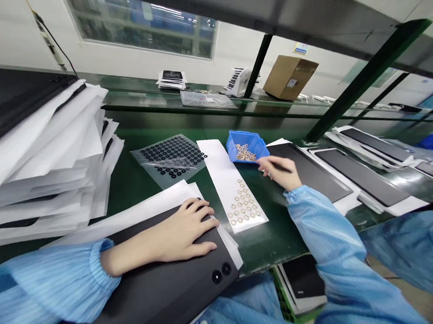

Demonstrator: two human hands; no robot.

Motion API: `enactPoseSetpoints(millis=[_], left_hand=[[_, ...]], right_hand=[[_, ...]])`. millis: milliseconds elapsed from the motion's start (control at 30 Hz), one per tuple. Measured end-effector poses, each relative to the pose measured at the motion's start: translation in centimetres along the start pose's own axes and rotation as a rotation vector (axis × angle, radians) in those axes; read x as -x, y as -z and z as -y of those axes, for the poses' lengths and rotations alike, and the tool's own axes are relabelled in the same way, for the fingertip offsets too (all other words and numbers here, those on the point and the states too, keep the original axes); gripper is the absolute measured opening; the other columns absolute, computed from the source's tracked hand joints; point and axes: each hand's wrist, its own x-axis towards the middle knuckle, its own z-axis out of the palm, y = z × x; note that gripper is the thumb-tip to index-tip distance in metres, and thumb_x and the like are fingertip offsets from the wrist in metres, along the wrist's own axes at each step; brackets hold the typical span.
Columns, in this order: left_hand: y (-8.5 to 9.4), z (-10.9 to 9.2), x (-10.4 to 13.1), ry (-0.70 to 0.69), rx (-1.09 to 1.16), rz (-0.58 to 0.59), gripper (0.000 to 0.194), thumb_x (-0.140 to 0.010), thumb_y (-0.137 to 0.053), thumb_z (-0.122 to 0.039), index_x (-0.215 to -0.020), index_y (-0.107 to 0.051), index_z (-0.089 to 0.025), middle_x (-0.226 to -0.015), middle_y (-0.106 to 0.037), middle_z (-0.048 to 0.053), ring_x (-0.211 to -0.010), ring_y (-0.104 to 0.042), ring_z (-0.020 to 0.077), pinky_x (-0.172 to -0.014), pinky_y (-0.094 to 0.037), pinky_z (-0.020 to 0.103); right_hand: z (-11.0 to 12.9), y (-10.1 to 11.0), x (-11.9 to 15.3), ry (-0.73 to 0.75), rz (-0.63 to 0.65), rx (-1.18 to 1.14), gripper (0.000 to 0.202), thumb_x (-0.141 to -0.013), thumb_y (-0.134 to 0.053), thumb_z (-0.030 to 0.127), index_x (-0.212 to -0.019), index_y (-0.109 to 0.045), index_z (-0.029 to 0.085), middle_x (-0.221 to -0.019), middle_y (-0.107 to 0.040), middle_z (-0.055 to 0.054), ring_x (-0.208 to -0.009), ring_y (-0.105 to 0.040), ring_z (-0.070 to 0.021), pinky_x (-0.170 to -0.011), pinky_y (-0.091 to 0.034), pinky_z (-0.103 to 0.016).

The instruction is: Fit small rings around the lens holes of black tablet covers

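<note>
My left hand [186, 228] lies with fingers spread on a dark grey flat panel [164, 291]. Two black rings [221, 273] sit at the panel's near right corner, and white sheets [140, 208] stick out from under it. Beside the blue bin [248, 138], my right hand [280, 172] is closed around what looks like a thin dark tool [282, 167]; its tip is hard to make out. Small tan washers [243, 153] fill the bin's bottom. More washers [243, 205] lie in rows on a white strip [219, 164] between my hands.
A clear sheet of black rings [173, 154] lies behind the left hand. Panels stacked with white sheets [55, 162] rise at left. More dark panels [362, 176] lie at right. A green post [368, 78] and overhead shelf [225, 11] frame the bench; a cardboard box [289, 78] stands behind.
</note>
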Motion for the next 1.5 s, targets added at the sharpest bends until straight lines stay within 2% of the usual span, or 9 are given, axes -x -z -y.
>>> enactPoseSetpoints(millis=[167, 300, 567, 733, 900, 1133, 1267, 1367, 1500], left_hand=[[-0.1, -0.1, 0.0, -0.02, -0.002, -0.025, 0.032, -0.094, -0.05, -0.042, -0.114, -0.059, -0.019, -0.123, -0.059, 0.013, -0.124, -0.046, 0.0334, -0.104, -0.035, 0.052], [-0.4, 0.3, 0.1, -0.009, 0.015, -0.088, 0.031, -0.092, -0.053, -0.04, -0.114, -0.058, -0.019, -0.123, -0.058, 0.013, -0.122, -0.046, 0.0318, -0.102, -0.039, 0.048], [0.4, 4.0, 0.6, 0.29, 0.019, -0.459, 0.021, -0.092, -0.043, -0.029, -0.104, -0.055, -0.017, -0.101, -0.058, 0.01, -0.097, -0.05, 0.0264, -0.087, -0.045, 0.045], [0.8, 2.3, 0.1, 0.194, 0.026, -0.563, 0.017, -0.091, -0.054, -0.033, -0.101, -0.059, -0.019, -0.092, -0.063, 0.005, -0.089, -0.053, 0.0221, -0.082, -0.046, 0.037], [0.7, 1.6, -0.2, 0.079, 0.032, -0.651, 0.016, -0.096, -0.048, -0.021, -0.089, -0.063, -0.018, -0.08, -0.067, 0.003, -0.078, -0.055, 0.0179, -0.076, -0.047, 0.033], [0.5, 2.8, 0.4, 0.014, 0.013, -0.767, 0.018, -0.095, -0.054, -0.021, -0.082, -0.067, -0.018, -0.075, -0.07, 0.003, -0.073, -0.059, 0.0165, -0.069, -0.049, 0.029], [2.9, 3.2, -0.4, -0.031, -0.067, -0.756, 0.02, -0.096, -0.052, -0.022, -0.086, -0.07, -0.018, -0.078, -0.071, 0.005, -0.076, -0.059, 0.0184, -0.07, -0.051, 0.031], [6.0, 3.2, -4.5, -0.044, -0.153, -0.644, 0.025, -0.096, -0.051, -0.025, -0.082, -0.07, -0.019, -0.078, -0.07, 0.006, -0.08, -0.06, 0.0197, -0.075, -0.051, 0.034], [8.3, 3.1, -14.2, 0.03, -0.25, -0.483, 0.024, -0.095, -0.057, -0.029, -0.078, -0.066, -0.015, -0.083, -0.067, 0.003, -0.091, -0.062, 0.0193, -0.089, -0.049, 0.041]], right_hand=[[1.6, 0.2, 0.3, -0.186, 0.033, -0.28, 0.06, -0.069, -0.061, 0.075, -0.078, -0.068, 0.017, -0.059, -0.064, -0.005, -0.044, -0.053, -0.0131, -0.037, -0.037, -0.024], [3.4, -0.5, 0.9, -0.201, 0.147, -0.395, 0.062, -0.067, -0.06, 0.079, -0.078, -0.067, 0.018, -0.058, -0.062, -0.004, -0.044, -0.05, -0.0118, -0.038, -0.036, -0.025], [7.1, -4.2, 2.3, -0.156, 0.489, -0.608, 0.061, -0.069, -0.061, 0.076, -0.084, -0.067, 0.017, -0.056, -0.06, 0.0, -0.044, -0.051, -0.0102, -0.04, -0.038, -0.023], [9.0, -7.1, 4.7, -0.161, 0.752, -0.676, 0.059, -0.075, -0.059, 0.073, -0.092, -0.062, 0.017, -0.058, -0.062, 0.001, -0.045, -0.054, -0.01, -0.041, -0.04, -0.021], [8.8, -8.0, 5.6, -0.162, 0.839, -0.728, 0.057, -0.078, -0.057, 0.071, -0.095, -0.057, 0.017, -0.056, -0.061, 0.003, -0.044, -0.054, -0.0095, -0.041, -0.039, -0.019], [8.2, -7.5, 5.0, -0.222, 0.7, -0.816, 0.055, -0.076, -0.059, 0.07, -0.088, -0.059, 0.016, -0.052, -0.059, 0.002, -0.04, -0.049, -0.0079, -0.039, -0.036, -0.019], [7.5, -6.4, 3.3, -0.142, 0.487, -0.711, 0.054, -0.075, -0.061, 0.069, -0.082, -0.061, 0.016, -0.05, -0.059, 0.002, -0.039, -0.048, -0.0082, -0.037, -0.035, -0.02], [6.4, -4.5, 1.0, -0.047, 0.317, -0.616, 0.054, -0.07, -0.066, 0.069, -0.076, -0.063, 0.015, -0.048, -0.059, 0.001, -0.037, -0.048, -0.0086, -0.035, -0.034, -0.02], [4.4, -0.6, -1.6, 0.013, -0.02, -0.631, 0.053, -0.07, -0.065, 0.07, -0.076, -0.06, 0.017, -0.049, -0.058, 0.004, -0.038, -0.046, -0.006, -0.037, -0.035, -0.018]])
